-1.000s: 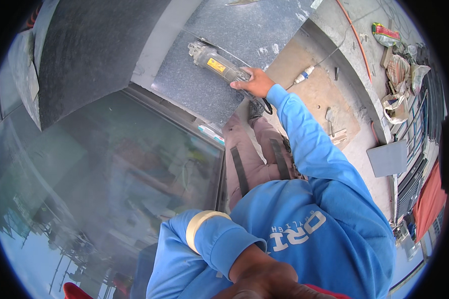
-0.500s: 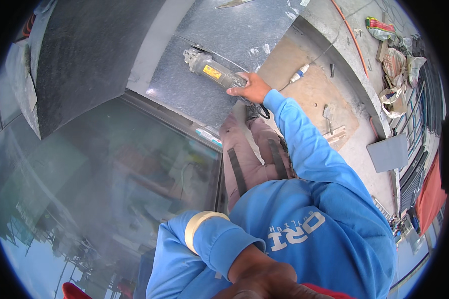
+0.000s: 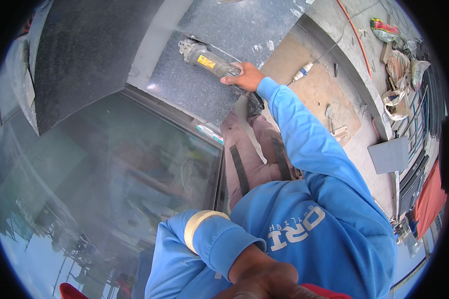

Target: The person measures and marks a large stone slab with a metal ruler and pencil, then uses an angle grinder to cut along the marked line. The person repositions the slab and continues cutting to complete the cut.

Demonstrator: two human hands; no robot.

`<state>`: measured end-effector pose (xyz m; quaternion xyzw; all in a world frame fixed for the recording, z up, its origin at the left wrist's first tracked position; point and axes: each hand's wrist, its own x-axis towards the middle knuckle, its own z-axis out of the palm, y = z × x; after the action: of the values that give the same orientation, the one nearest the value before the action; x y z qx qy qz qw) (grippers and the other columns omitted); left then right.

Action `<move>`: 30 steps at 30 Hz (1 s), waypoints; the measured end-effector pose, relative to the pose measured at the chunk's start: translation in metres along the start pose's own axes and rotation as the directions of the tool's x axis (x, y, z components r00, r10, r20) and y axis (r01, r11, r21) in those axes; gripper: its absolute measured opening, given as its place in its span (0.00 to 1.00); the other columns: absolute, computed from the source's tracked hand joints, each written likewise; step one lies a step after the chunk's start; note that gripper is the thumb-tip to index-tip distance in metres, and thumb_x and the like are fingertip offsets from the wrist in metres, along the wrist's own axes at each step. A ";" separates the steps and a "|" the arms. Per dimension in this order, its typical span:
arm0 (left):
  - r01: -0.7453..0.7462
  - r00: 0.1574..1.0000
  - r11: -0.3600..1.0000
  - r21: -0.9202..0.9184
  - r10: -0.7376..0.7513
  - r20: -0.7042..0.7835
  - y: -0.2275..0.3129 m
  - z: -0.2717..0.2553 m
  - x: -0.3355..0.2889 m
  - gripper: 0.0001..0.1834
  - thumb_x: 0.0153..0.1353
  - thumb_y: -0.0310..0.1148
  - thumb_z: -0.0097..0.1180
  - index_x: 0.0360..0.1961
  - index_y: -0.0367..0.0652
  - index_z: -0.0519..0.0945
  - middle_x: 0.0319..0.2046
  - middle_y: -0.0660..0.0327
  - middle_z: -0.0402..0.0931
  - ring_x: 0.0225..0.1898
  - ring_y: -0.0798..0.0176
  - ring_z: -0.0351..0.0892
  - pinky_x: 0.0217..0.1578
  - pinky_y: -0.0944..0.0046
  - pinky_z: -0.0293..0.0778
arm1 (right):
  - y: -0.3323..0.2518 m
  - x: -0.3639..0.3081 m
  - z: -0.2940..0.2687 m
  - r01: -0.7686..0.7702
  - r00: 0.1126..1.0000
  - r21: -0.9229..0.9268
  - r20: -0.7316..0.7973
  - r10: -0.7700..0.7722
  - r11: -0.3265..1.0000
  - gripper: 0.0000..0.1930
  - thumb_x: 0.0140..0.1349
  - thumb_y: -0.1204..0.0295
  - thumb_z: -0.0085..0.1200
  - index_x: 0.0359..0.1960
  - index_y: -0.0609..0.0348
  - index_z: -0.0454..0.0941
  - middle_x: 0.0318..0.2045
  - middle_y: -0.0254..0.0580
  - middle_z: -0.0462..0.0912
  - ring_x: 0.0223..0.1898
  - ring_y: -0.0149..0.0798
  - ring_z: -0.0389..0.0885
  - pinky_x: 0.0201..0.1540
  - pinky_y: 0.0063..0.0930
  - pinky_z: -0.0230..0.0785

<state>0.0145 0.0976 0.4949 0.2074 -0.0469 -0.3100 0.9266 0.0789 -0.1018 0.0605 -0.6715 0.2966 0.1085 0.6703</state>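
My right hand (image 3: 244,77) is closed around the rear body of a grey angle grinder (image 3: 207,61) with a yellow label. Its head points up and left over a dark speckled stone slab (image 3: 184,94). A thin pale line runs along the slab beside the tool, and a faint streak of dust leaves the head. The disc is mostly hidden. Close to the camera at the lower edge is my left hand (image 3: 264,279), bent inward at the wrist, its fingers cut off by the frame. A roll of tape (image 3: 199,226) circles my left forearm.
Dark glass (image 3: 110,164) lies to the left, below a tall dark panel (image 3: 90,55). On the right are a brown board (image 3: 304,94) with a small trowel (image 3: 330,115), a cable connector (image 3: 302,71), an orange hose (image 3: 356,37), a grey tile (image 3: 389,154) and several bags.
My right hand and the grinder have shifted slightly left and away from me along the pale line. A dust streak shows more at the head. My left hand stays almost where it was.
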 end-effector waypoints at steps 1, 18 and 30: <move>-0.001 1.000 1.000 0.009 0.002 -0.025 0.001 0.002 -0.003 0.20 0.80 0.43 0.42 0.70 0.73 0.69 0.64 0.73 0.76 0.60 0.60 0.81 0.52 0.26 0.80 | -0.002 0.000 0.000 -0.008 1.000 -0.008 -0.002 0.008 1.000 0.40 0.51 0.49 0.75 0.60 0.64 0.80 0.41 0.51 0.88 0.40 0.42 0.87 0.39 0.36 0.80; 0.065 0.996 0.998 0.006 -0.065 0.055 -0.006 0.003 0.023 0.19 0.80 0.44 0.43 0.68 0.79 0.70 0.70 0.72 0.71 0.63 0.52 0.79 0.55 0.23 0.76 | -0.008 -0.027 -0.009 -0.003 1.000 0.033 0.015 0.002 0.999 0.39 0.52 0.51 0.75 0.61 0.63 0.79 0.42 0.50 0.88 0.42 0.41 0.86 0.46 0.33 0.77; -0.049 0.987 0.996 -0.070 0.059 0.153 -0.017 0.001 0.029 0.20 0.79 0.46 0.44 0.69 0.80 0.69 0.72 0.70 0.69 0.68 0.53 0.73 0.58 0.25 0.75 | -0.008 -0.019 -0.004 -0.037 0.999 0.016 0.020 0.037 0.999 0.41 0.52 0.51 0.75 0.64 0.64 0.77 0.46 0.54 0.87 0.46 0.42 0.87 0.50 0.33 0.77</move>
<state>0.0278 0.0682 0.4872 0.1508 -0.1140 -0.3012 0.9346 0.0669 -0.1013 0.0774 -0.6593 0.3033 0.1252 0.6765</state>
